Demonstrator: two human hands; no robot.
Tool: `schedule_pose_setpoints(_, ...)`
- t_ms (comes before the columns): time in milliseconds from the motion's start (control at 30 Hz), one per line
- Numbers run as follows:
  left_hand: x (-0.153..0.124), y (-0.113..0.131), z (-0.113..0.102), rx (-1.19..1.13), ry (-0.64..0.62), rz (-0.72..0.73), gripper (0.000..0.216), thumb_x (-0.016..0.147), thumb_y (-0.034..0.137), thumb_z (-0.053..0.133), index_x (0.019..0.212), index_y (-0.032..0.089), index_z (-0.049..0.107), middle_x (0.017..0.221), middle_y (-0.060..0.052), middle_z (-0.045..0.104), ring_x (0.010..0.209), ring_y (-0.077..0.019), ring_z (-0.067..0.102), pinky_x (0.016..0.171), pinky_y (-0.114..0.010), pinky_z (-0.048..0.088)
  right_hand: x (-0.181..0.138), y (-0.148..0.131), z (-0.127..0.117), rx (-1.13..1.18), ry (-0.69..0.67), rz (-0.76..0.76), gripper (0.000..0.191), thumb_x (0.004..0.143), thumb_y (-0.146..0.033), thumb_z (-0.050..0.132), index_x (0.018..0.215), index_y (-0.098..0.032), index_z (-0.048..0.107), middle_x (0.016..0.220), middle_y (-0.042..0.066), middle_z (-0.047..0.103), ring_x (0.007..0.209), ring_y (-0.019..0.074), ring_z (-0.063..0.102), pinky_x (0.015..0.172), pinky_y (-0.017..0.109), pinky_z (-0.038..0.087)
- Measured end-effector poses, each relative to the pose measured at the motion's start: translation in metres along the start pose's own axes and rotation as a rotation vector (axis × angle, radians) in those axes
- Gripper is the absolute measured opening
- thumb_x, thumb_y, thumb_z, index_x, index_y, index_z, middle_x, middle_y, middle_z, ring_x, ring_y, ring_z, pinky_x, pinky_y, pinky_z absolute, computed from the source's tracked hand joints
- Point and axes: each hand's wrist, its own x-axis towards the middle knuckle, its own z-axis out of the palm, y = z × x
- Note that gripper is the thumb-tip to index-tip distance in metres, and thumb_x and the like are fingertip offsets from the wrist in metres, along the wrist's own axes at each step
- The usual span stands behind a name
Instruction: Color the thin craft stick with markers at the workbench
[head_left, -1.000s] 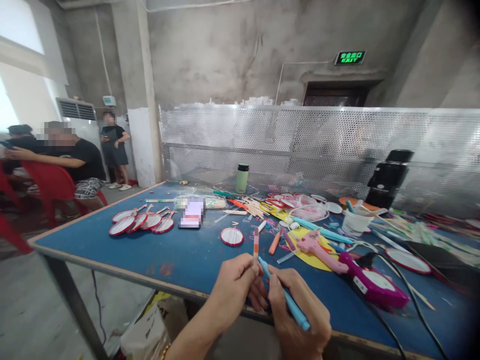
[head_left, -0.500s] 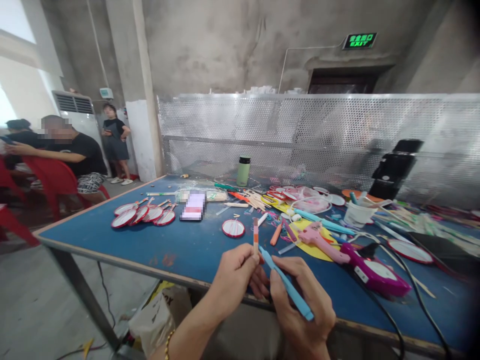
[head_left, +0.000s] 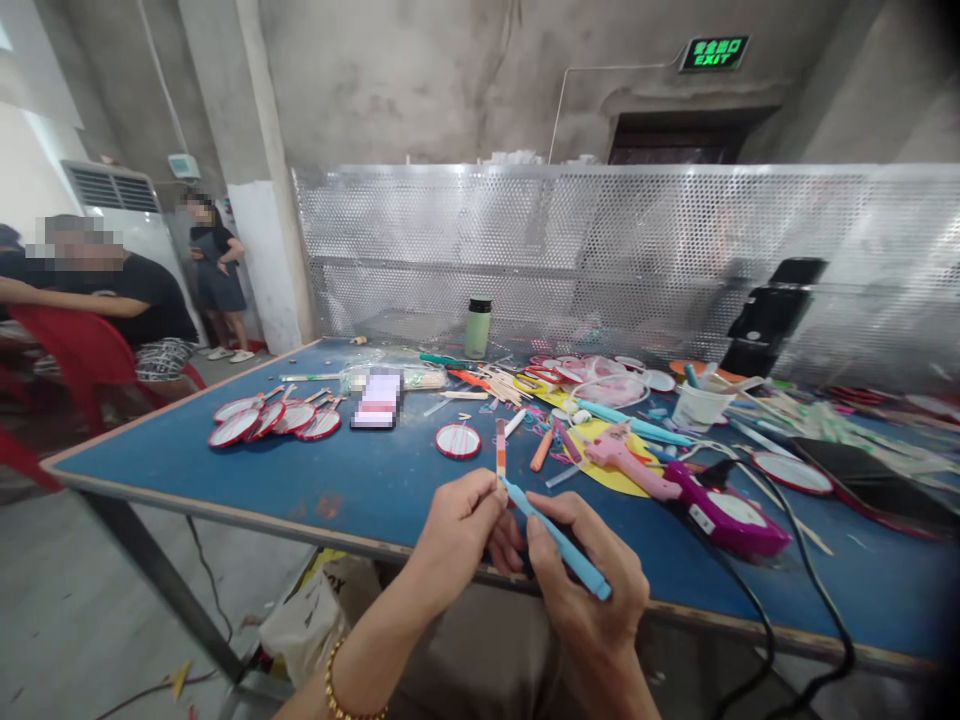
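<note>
Head view: the left hand (head_left: 465, 515) is closed in a pinch, thumb against fingers, on a thin, flat stick (head_left: 501, 445) of pale, wood-like material, coloured in orange and brownish bands. The right hand (head_left: 592, 575) is curled around a smooth, light-blue plastic pen (head_left: 566, 550) in a writing grip. Both things are in front of the body, above the near edge of the blue, scuffed counter (head_left: 270, 500). Just beyond the left hand lies a round, shiny disc (head_left: 458, 441) with a red rim; to the right of the right hand is a glossy purple device (head_left: 731, 510).

The stick's lower end is hidden in the left fingers, and whether the pen's tip touches it is hard to make out. The forearms are cut off below.

The stick's long axis runs nearly straight up and away from the hands. The pen slants, its tip up and left toward the stick, its blunt end down and right past the right fingers.
</note>
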Motion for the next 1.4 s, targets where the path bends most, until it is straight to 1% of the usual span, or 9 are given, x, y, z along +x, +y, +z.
schedule_pose_setpoints(100, 0.0002, -0.0006, 0.0006, -0.002, 0.006, 0.003, 0.031, 0.09, 0.045, 0.055, 0.075, 0.018, 0.051, 0.056, 0.001, 0.06, 0.044, -0.0118, 0.057, 0.043, -0.021, 0.048, -0.0014, 0.0023, 0.0, 0.022, -0.01, 0.012, 0.016, 0.088, -0.015, 0.06, 0.099, -0.022, 0.068, 0.074, -0.004, 0.062, 0.059, 0.008, 0.057, 0.055, 0.019, 0.046)
schedule_pose_setpoints(233, -0.0005, -0.001, 0.001, -0.033, -0.018, -0.011, 0.03, 0.09, 0.045, 0.055, 0.081, 0.018, 0.052, 0.057, 0.001, 0.062, 0.046, -0.0123, 0.058, 0.044, -0.021, 0.047, -0.0018, 0.0038, 0.0006, 0.009, 0.025, 0.025, 0.015, 0.088, -0.016, 0.06, 0.101, -0.021, 0.068, 0.075, -0.003, 0.062, 0.059, 0.0082, 0.056, 0.056, 0.019, 0.046)
schedule_pose_setpoints(400, -0.0008, -0.0015, 0.0008, -0.028, -0.021, -0.005, 0.034, 0.091, 0.046, 0.054, 0.075, 0.017, 0.052, 0.057, 0.0, 0.061, 0.047, -0.0115, 0.058, 0.044, -0.02, 0.046, -0.0011, 0.0016, -0.0005, 0.086, -0.015, -0.001, 0.018, 0.087, -0.012, 0.06, 0.101, -0.021, 0.067, 0.074, -0.003, 0.061, 0.06, 0.0084, 0.056, 0.057, 0.02, 0.047)
schedule_pose_setpoints(567, -0.0006, -0.0014, 0.0009, -0.047, -0.039, -0.027, 0.032, 0.09, 0.047, 0.055, 0.081, 0.017, 0.052, 0.058, 0.001, 0.061, 0.047, -0.0117, 0.057, 0.045, -0.02, 0.045, -0.0018, 0.001, -0.0006, 0.082, 0.021, -0.002, 0.021, 0.087, -0.011, 0.061, 0.104, -0.021, 0.068, 0.076, -0.002, 0.061, 0.062, 0.0092, 0.057, 0.058, 0.02, 0.047)
schedule_pose_setpoints(700, -0.0005, -0.0008, 0.0013, -0.018, -0.028, -0.008, 0.031, 0.091, 0.046, 0.053, 0.077, 0.018, 0.051, 0.057, 0.001, 0.059, 0.047, -0.0117, 0.057, 0.045, -0.021, 0.046, -0.0014, 0.0012, -0.0014, 0.108, -0.035, 0.001, 0.02, 0.087, -0.011, 0.061, 0.103, -0.021, 0.068, 0.075, -0.002, 0.061, 0.061, 0.01, 0.057, 0.058, 0.021, 0.047)
schedule_pose_setpoints(900, 0.0003, -0.0012, 0.0008, -0.037, -0.04, -0.018, 0.03, 0.089, 0.046, 0.055, 0.079, 0.018, 0.051, 0.056, 0.002, 0.059, 0.046, -0.0122, 0.057, 0.043, -0.021, 0.045, -0.0002, -0.0008, 0.0003, 0.096, 0.019, -0.003, 0.021, 0.087, -0.011, 0.061, 0.105, -0.02, 0.068, 0.074, -0.002, 0.059, 0.061, 0.0097, 0.056, 0.056, 0.021, 0.046)
schedule_pose_setpoints(1067, 0.0005, -0.0013, 0.0004, -0.038, -0.023, -0.015, 0.033, 0.089, 0.049, 0.054, 0.08, 0.018, 0.052, 0.057, 0.001, 0.059, 0.046, -0.0127, 0.058, 0.043, -0.021, 0.046, 0.0003, -0.0008, -0.001, 0.108, -0.013, 0.002, 0.018, 0.089, -0.012, 0.061, 0.104, -0.02, 0.068, 0.075, -0.001, 0.061, 0.062, 0.0104, 0.057, 0.057, 0.022, 0.047)
schedule_pose_setpoints(1200, 0.0008, -0.0021, 0.0005, -0.046, -0.025, -0.032, 0.035, 0.088, 0.051, 0.055, 0.08, 0.018, 0.052, 0.057, 0.001, 0.06, 0.046, -0.0125, 0.058, 0.043, -0.021, 0.046, 0.0004, 0.0, -0.0017, 0.108, -0.011, 0.023, 0.014, 0.088, -0.015, 0.061, 0.099, -0.02, 0.068, 0.073, -0.001, 0.06, 0.059, 0.0104, 0.055, 0.054, 0.021, 0.046)
schedule_pose_setpoints(1400, 0.0005, -0.0022, 0.0009, -0.065, -0.018, -0.039, 0.033, 0.087, 0.049, 0.057, 0.079, 0.019, 0.051, 0.055, 0.002, 0.06, 0.045, -0.0124, 0.057, 0.043, -0.021, 0.045, 0.0011, -0.0007, -0.0004, 0.104, -0.005, 0.001, 0.018, 0.089, -0.013, 0.06, 0.103, -0.02, 0.068, 0.076, -0.001, 0.062, 0.062, 0.0106, 0.058, 0.057, 0.022, 0.047)
